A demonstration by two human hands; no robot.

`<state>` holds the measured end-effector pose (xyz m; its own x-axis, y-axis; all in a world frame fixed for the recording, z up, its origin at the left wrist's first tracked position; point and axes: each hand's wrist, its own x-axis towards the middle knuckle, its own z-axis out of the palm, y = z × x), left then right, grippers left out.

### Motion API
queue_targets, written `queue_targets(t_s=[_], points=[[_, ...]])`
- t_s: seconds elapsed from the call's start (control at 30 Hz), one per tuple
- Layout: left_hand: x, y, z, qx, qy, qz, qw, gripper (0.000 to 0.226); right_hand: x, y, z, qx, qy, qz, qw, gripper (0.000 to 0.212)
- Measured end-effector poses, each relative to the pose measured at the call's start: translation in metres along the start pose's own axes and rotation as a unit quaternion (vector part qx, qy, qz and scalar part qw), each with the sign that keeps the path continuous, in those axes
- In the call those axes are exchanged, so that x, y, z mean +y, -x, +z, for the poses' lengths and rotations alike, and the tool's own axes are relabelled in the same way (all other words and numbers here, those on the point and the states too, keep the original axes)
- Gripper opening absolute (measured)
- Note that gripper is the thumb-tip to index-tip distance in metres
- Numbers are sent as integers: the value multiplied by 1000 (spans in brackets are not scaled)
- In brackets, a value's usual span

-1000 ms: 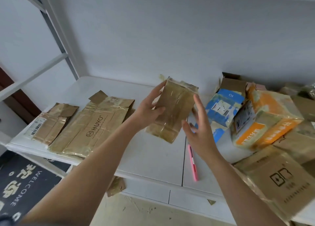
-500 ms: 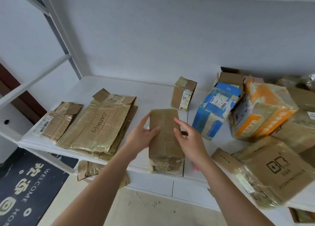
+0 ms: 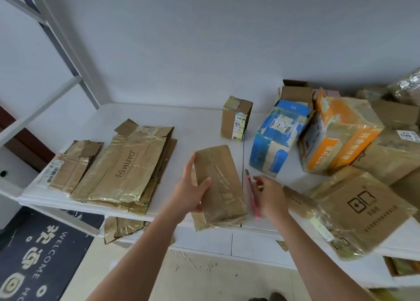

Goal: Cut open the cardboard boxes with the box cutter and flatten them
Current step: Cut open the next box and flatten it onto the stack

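Observation:
A small brown box (image 3: 223, 182) wrapped in clear tape lies flat on the white table (image 3: 200, 128) near its front edge. My left hand (image 3: 193, 191) grips the box from the left, thumb on its top face. A pink box cutter (image 3: 251, 194) lies on the table just right of the box. My right hand (image 3: 270, 195) hovers right beside the cutter with fingers loosely curled toward it; no grip on it shows.
Flattened boxes (image 3: 127, 166) lie stacked at the table's left. A small upright box (image 3: 236, 119) stands behind. Blue (image 3: 275, 139), orange (image 3: 336, 137) and brown boxes (image 3: 361, 207) crowd the right side. Cardboard scraps (image 3: 120, 228) hang below the table edge, above a dark doormat (image 3: 34, 255).
The small box came down from mid-air onto the table. My right hand let go of it and moved right to the pink cutter. My left hand stays on the box.

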<state>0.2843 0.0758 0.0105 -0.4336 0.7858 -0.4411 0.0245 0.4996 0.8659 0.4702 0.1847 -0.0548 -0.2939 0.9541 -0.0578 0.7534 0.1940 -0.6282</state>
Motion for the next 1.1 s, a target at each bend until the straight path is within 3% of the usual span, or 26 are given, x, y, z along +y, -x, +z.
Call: queue_targets(t_s=[0.13, 0.27, 0.33, 0.47, 0.57, 0.67, 0.8, 0.93, 1.0, 1.1], points=[[-5, -1, 8, 22, -32, 12, 999, 72, 16, 4, 20, -43, 171, 27, 984, 29], [-7, -2, 7, 21, -22, 13, 999, 71, 11, -3, 22, -50, 175, 44, 982, 22], [-9, -2, 7, 26, -30, 15, 999, 72, 9, -7, 19, -87, 119, 60, 987, 22], [-9, -2, 7, 23, -45, 17, 999, 73, -2, -8, 9, -115, -176, 141, 968, 19], [-9, -2, 7, 22, -52, 23, 998, 73, -20, -10, -4, -99, -259, 91, 957, 32], [-13, -2, 10, 23, -51, 26, 998, 73, -42, -12, -14, -76, -289, 15, 954, 26], [-27, 2, 10, -8, -1, -31, 999, 67, -57, -3, -3, -60, -204, -114, 970, 25], [-22, -4, 13, -14, 6, -27, 1000, 65, -60, -9, -5, -37, -96, -149, 983, 27], [-17, -8, 23, -7, 11, -22, 1000, 65, -59, -12, -13, -24, -46, -157, 986, 39], [-13, -13, 33, 11, 18, -17, 1000, 66, -59, -12, -29, -35, -79, -181, 980, 76]])
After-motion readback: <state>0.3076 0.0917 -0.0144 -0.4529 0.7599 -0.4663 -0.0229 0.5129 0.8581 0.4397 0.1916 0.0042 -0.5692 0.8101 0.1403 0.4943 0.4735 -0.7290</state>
